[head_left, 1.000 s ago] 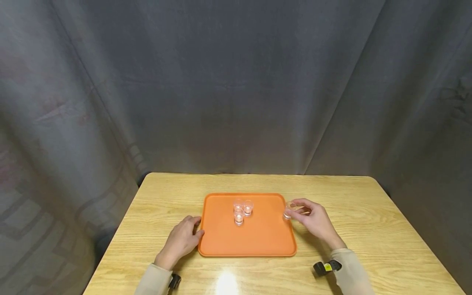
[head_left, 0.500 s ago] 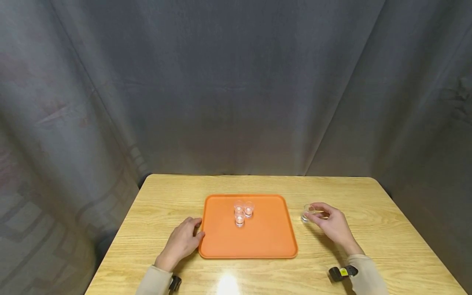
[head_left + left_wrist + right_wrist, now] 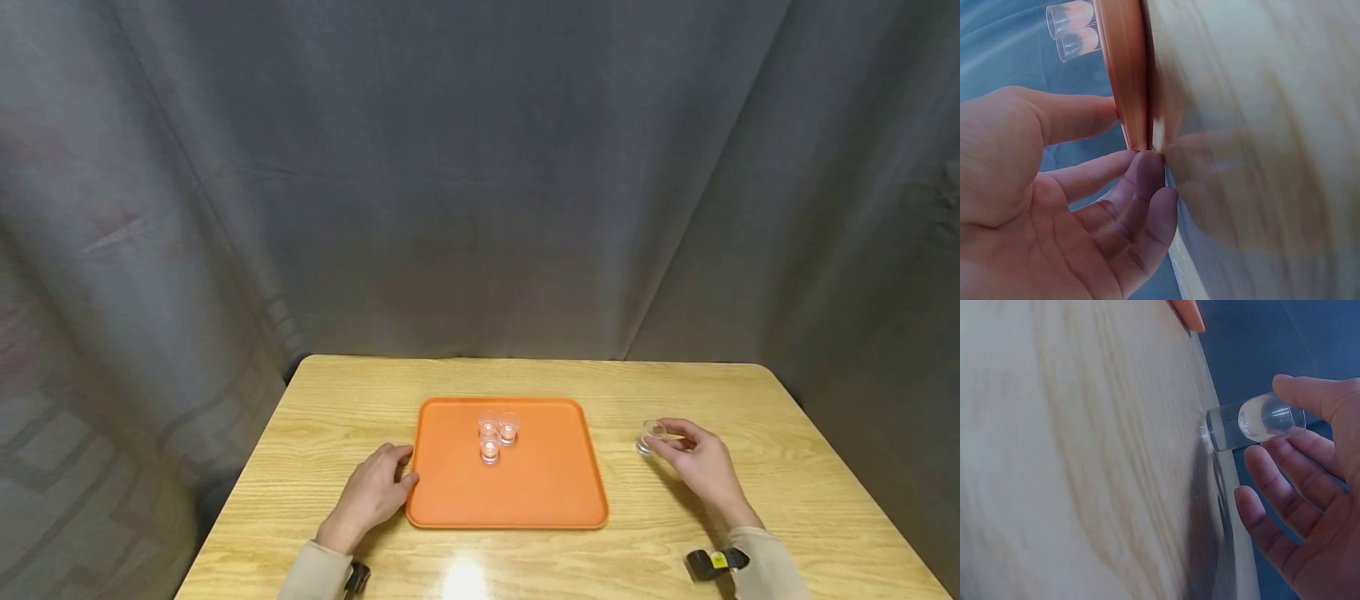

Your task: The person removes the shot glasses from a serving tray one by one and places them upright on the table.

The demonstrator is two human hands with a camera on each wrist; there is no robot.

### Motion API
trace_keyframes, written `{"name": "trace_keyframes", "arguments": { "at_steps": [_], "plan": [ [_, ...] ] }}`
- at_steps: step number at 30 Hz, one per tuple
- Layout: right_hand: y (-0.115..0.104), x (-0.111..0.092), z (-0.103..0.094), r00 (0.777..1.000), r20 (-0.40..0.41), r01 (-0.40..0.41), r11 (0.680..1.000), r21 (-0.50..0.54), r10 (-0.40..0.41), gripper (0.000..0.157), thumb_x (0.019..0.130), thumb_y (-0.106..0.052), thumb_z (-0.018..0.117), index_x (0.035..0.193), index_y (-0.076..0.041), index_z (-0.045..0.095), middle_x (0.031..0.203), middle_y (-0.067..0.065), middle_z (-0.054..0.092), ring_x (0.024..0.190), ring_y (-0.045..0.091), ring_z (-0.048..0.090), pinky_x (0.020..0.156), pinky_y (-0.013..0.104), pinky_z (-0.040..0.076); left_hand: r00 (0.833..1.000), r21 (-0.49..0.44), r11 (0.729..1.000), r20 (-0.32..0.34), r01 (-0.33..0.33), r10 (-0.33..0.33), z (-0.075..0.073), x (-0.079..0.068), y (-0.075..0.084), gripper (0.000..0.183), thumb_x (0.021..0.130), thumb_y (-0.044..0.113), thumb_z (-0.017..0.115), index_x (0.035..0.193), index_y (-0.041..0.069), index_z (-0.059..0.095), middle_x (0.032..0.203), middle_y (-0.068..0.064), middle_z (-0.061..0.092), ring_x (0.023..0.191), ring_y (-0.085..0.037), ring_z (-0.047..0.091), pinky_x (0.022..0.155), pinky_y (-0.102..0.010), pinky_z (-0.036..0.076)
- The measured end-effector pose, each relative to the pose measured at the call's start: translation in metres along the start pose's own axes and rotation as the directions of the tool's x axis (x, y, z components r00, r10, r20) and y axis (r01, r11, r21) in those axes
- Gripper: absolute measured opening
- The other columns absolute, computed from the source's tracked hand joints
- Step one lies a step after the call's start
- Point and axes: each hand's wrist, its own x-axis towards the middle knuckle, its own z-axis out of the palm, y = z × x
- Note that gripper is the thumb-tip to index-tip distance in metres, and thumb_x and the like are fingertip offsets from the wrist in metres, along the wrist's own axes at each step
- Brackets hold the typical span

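At the left rim of an orange tray (image 3: pixel 510 492), my left hand (image 3: pixel 369 493) touches the edge with thumb and fingertips; in the left wrist view the fingers (image 3: pixel 1150 169) meet the rim loosely. Three clear shot glasses stand grouped on the tray; the front glass (image 3: pixel 490 451) partly covers the back-left one, and another glass (image 3: pixel 508 428) is at the right. To the right of the tray, my right hand (image 3: pixel 701 462) pinches a fourth shot glass (image 3: pixel 1260 420) near its mouth between thumb and fingers. That glass is upright, its base at the tabletop or barely above it.
The tray lies on a light wooden table (image 3: pixel 360 392). Behind and beside the table hangs a dark grey curtain (image 3: pixel 465 208). A bright light reflection shows at the table's front. Each wrist wears a small black camera (image 3: pixel 708 564).
My right hand has carried the shot glass from over the tray's right edge outward to the right, over the table. The left hand stays at the tray's left rim.
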Motion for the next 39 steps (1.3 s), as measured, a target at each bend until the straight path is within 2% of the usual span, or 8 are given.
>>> {"name": "trace_keyframes", "arguments": {
  "at_steps": [3, 13, 22, 29, 39],
  "plan": [
    [0.0053, 0.0000, -0.0020, 1.000, -0.013, -0.012, 1.000, -0.006, 0.012, 0.056, 0.087, -0.051, 0.071, 0.128, -0.014, 0.065, 0.126, 0.012, 0.067, 0.085, -0.008, 0.057, 0.071, 0.020, 0.050, 1.000, 0.006, 1.000, -0.004, -0.001, 0.001, 0.0011, 0.0003, -0.0008, 0.042, 0.090, 0.022, 0.072, 0.129, 0.007, 0.064, 0.102, -0.001, 0.063, 0.081, -0.011, 0.050, 0.075, -0.035, 0.046],
    [0.0081, -0.0022, 0.0000, 0.999, -0.040, -0.036, 0.999, -0.016, 0.035, 0.059, 0.087, -0.052, 0.071, 0.129, -0.012, 0.063, 0.127, 0.014, 0.067, 0.082, -0.009, 0.057, 0.068, 0.020, 0.048, 1.000, 0.011, 1.000, -0.007, -0.001, 0.001, 0.0036, 0.0005, -0.0020, 0.041, 0.090, 0.023, 0.071, 0.128, 0.008, 0.065, 0.101, 0.001, 0.063, 0.080, -0.011, 0.050, 0.075, -0.035, 0.046],
    [0.0072, -0.0029, 0.0039, 0.998, -0.055, -0.033, 0.999, 0.025, 0.035, 0.058, 0.087, -0.048, 0.073, 0.130, -0.010, 0.062, 0.127, 0.018, 0.066, 0.080, -0.010, 0.057, 0.065, 0.020, 0.049, 1.000, 0.017, 1.000, -0.012, -0.007, 0.007, 0.0041, -0.0001, -0.0037, 0.040, 0.090, 0.024, 0.072, 0.127, 0.009, 0.065, 0.100, 0.001, 0.063, 0.080, -0.010, 0.049, 0.075, -0.034, 0.046],
    [0.0044, -0.0036, 0.0029, 0.999, -0.042, -0.033, 0.999, 0.027, 0.035, 0.060, 0.087, -0.048, 0.073, 0.131, -0.010, 0.061, 0.129, 0.019, 0.064, 0.080, -0.011, 0.056, 0.064, 0.021, 0.049, 1.000, 0.011, 1.000, -0.015, -0.011, 0.011, 0.0037, 0.0002, -0.0039, 0.042, 0.090, 0.023, 0.072, 0.128, 0.008, 0.064, 0.104, 0.000, 0.064, 0.081, -0.010, 0.051, 0.076, -0.036, 0.047],
    [-0.0017, -0.0059, -0.0002, 0.999, -0.016, -0.033, 0.998, 0.050, 0.034, 0.067, 0.090, -0.048, 0.069, 0.141, -0.008, 0.052, 0.135, 0.021, 0.059, 0.081, -0.010, 0.057, 0.064, 0.022, 0.050, 0.999, 0.015, 1.000, -0.026, -0.018, 0.019, 0.0031, 0.0001, -0.0025, 0.041, 0.090, 0.023, 0.072, 0.128, 0.007, 0.064, 0.104, -0.001, 0.064, 0.083, -0.011, 0.052, 0.079, -0.038, 0.048]
  ]
}}
